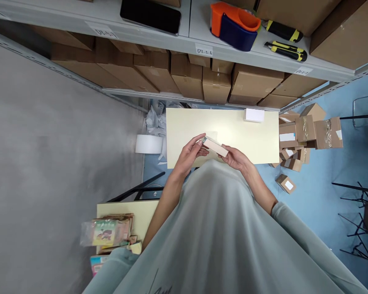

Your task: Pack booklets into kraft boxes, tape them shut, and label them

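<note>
A slim pale box [216, 146] is held at a slant over the cream tabletop [184, 122], close in front of my shirt. My left hand [190, 154] has its thumb and fingers around the box's upper left end. At the lower right end, my right hand [234, 157] pinches the box between thumb and fingers. On the far right of the tabletop lies a white box [254, 115], apart from both hands.
Above the table runs a grey shelf [171, 30] with a black phone [150, 16], an orange and blue tape dispenser [235, 25] and two utility knives. Cardboard boxes [305, 128] are piled at right. A white roll [149, 144] stands left; packaged books [110, 232] lie lower left.
</note>
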A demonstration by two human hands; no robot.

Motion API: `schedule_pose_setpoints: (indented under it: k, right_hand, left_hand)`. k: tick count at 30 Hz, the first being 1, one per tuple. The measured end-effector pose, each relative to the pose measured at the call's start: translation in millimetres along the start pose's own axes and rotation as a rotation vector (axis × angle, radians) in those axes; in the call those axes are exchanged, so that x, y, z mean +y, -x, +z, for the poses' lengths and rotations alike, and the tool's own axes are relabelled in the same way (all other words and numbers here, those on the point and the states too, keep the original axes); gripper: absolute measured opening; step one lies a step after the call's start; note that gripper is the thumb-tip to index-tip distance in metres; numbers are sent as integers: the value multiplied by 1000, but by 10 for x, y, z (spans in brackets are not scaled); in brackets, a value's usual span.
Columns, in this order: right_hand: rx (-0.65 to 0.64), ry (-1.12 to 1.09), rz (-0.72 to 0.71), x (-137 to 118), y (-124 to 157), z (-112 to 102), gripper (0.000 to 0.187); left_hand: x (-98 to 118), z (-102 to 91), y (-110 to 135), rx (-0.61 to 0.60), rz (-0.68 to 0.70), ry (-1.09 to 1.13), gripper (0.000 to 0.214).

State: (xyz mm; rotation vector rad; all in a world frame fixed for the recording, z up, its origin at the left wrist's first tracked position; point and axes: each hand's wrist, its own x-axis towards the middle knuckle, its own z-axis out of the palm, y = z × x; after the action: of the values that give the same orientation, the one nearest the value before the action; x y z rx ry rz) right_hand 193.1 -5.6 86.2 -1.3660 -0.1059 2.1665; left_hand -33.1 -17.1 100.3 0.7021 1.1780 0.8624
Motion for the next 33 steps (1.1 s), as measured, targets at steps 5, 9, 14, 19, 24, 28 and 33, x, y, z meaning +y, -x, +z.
schedule_pose_setpoints:
  k: [5, 9, 14, 19, 24, 28, 33]
  right_hand:
    - [8, 137, -164, -40, 62, -40, 41]
    - [107, 384, -430, -87, 143, -23, 89]
    - [162, 715, -673, -76, 275, 192, 104]
    - [68, 773, -728, -78, 414, 370, 105]
    - [10, 773, -752, -79, 455, 386, 105]
    - [28, 775, -744, -41, 431, 391, 110]
    - [63, 768, -760, -53, 409, 356, 98]
  left_hand:
    - [-7, -15, 22, 24, 12, -18, 70]
    - [-40, -1, 23, -25, -19, -54, 74]
    - [-134, 132, 26, -120, -24, -11, 81]
    - [-145, 214, 63, -105, -77, 101, 74]
    - [-132, 165, 70, -146, -108, 160, 65]
    - [-182, 154, 61, -118, -125, 153, 64]
    - [-208, 201, 82, -3, -103, 269, 68]
